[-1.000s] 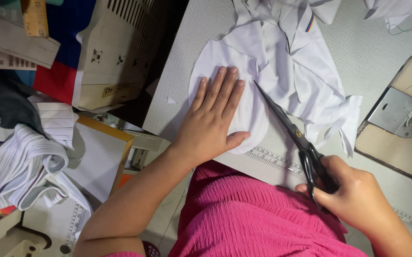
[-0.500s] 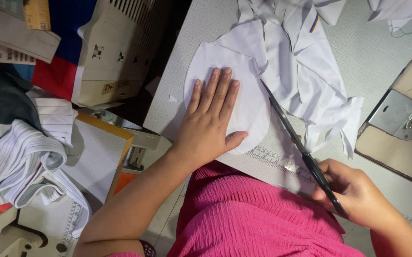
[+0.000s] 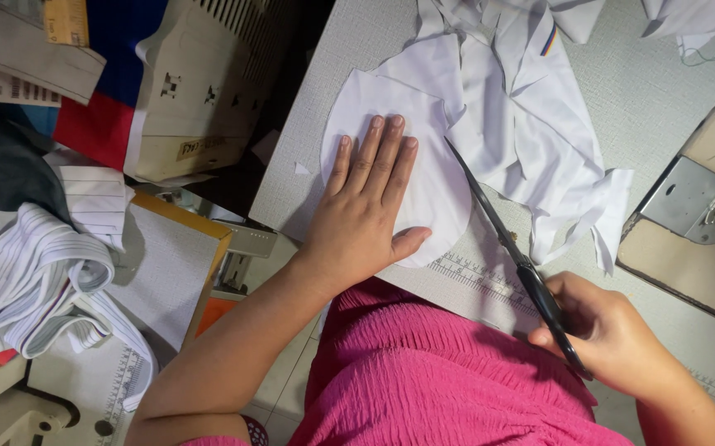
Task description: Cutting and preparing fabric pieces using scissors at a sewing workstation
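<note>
On the far left, well apart from both hands, a heap of white striped cloth (image 3: 31,277) lies over dark fabric, and beside it stands a board with a yellow edge (image 3: 177,263). Above these, a beige machine cover (image 3: 200,91) leans near a red and blue cloth (image 3: 105,91).

The left hand (image 3: 365,211) lies flat on the grey table (image 3: 324,107), with the fingers (image 3: 386,157) stretched out and close together and the thumb spread to the side. It does not close on anything; the palm only presses down on a rounded white cloth piece (image 3: 436,194). This piece is directly under the hand and shows around it on all sides, with its curved edge just beyond the thumb.

Just to the right of the pressing hand, the long blades of the black scissors (image 3: 498,231) run along the edge of the rounded piece. The tips lie near its upper right edge, where it meets a bigger pile of white fabric (image 3: 539,116). The blades look nearly together. A printed ruler strip (image 3: 481,281) on the table edge passes under the scissors, between the two hands.

The right hand (image 3: 613,339) is closed around the scissor handles, with the fingers curled tight, so the handles are mostly hidden. Farther right of this grip, a metal plate (image 3: 688,202) of a sewing machine sits in a beige bed (image 3: 704,272). Below both hands a pink garment (image 3: 448,380) fills the near side.
</note>
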